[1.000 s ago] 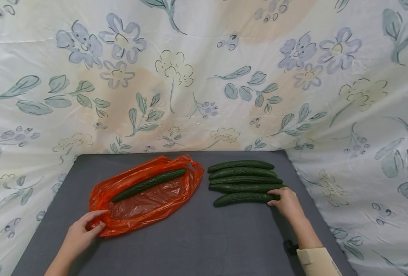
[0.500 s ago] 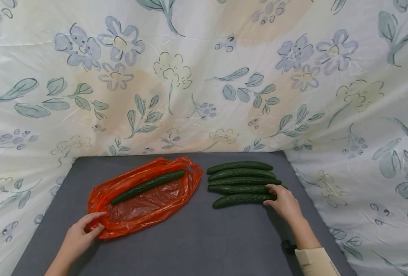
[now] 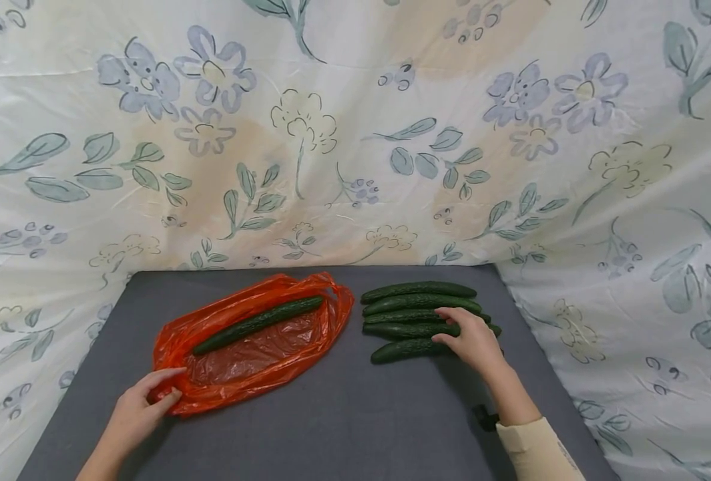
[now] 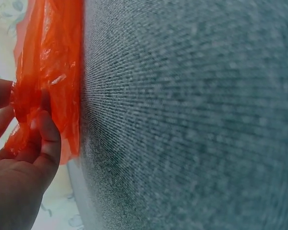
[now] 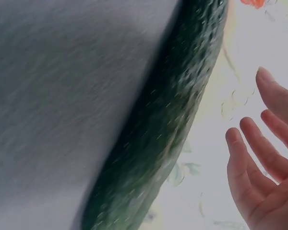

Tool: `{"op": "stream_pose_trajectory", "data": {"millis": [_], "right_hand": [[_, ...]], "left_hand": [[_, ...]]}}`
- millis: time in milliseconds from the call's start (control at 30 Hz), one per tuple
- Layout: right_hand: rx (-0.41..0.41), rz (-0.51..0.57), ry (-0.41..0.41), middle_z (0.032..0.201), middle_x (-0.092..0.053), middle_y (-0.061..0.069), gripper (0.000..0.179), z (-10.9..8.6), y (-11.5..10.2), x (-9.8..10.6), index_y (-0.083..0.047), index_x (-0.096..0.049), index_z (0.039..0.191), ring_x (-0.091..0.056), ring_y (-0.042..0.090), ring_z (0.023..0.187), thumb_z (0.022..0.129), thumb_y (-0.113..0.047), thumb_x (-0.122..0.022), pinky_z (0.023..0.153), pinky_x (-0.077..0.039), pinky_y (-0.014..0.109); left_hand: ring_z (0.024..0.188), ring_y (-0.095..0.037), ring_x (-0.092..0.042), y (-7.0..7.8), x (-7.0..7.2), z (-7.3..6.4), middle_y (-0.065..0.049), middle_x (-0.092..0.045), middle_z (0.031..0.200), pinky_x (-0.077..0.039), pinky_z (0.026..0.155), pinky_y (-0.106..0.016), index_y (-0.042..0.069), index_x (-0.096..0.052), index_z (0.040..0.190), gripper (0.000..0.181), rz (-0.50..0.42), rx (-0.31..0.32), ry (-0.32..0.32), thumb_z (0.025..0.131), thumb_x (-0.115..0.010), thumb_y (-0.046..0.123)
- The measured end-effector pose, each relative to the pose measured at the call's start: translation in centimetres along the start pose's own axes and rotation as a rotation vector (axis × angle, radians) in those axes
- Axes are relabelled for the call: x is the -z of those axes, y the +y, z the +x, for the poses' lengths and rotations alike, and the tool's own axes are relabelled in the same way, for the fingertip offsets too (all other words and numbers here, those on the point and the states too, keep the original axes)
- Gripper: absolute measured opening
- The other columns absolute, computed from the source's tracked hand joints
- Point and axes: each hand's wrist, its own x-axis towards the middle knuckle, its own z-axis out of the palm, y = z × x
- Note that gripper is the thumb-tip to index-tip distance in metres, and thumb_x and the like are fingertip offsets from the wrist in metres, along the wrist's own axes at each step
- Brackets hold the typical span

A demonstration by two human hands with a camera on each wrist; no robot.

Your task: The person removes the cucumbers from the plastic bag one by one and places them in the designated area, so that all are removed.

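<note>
A red plastic bag (image 3: 175, 334) lies spread with its mouth facing up on the left half of the table, one cucumber (image 3: 259, 325) resting inside. My left hand (image 3: 135, 411) pinches the bag's near left edge; the left wrist view shows thumb and fingers bunching the thin red film (image 4: 57, 62). On the right, several cucumbers (image 3: 418, 288) lie side by side in a row. Over the right part of the nearest cucumber (image 3: 403, 350) hovers my right hand (image 3: 475, 341), fingers spread and holding nothing. In the right wrist view its fingers stand apart from the cucumber (image 5: 153, 129).
A dark grey cloth (image 3: 331, 427) covers the table. Floral fabric (image 3: 355, 133) hangs behind it and along both sides. A small black device (image 3: 485, 418) sits at the right wrist, beside a beige sleeve (image 3: 535, 447).
My right hand has shifted left along the cucumbers, from their right ends toward their middle. The left hand keeps its hold on the bag. The cucumbers stay where they were.
</note>
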Motion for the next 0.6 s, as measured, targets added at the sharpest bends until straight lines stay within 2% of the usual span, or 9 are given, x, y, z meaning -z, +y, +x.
{"op": "stream_pose_trajectory", "data": {"millis": [267, 600], "right_hand": [[0.07, 0.026, 0.042, 0.119, -0.071, 0.006, 0.058, 1.5, -2.2, -0.5, -0.016, -0.066, 0.133, -0.068, 0.027, 0.106, 0.08, -0.032, -0.085, 0.082, -0.054, 0.05], [0.126, 0.07, 0.024, 0.121, -0.071, 0.007, 0.057, 3.0, -4.1, -0.6, -0.017, -0.066, 0.132, -0.068, 0.028, 0.108, 0.082, -0.042, -0.081, 0.084, -0.054, 0.05]], "left_hand": [[0.112, -0.04, -0.06, -0.1, -0.1, -0.2, -0.026, -0.06, 0.134, -0.052, 0.083, -0.048, 0.005, -0.065, 0.13, 0.04, -0.008, 0.018, 0.002, 0.096, -0.07, 0.026], [0.111, -0.038, -0.06, 0.1, -0.1, -0.4, -0.025, -0.06, 0.133, -0.052, 0.079, -0.037, 0.006, -0.066, 0.129, 0.039, -0.012, 0.016, 0.013, 0.094, -0.071, 0.024]]}}
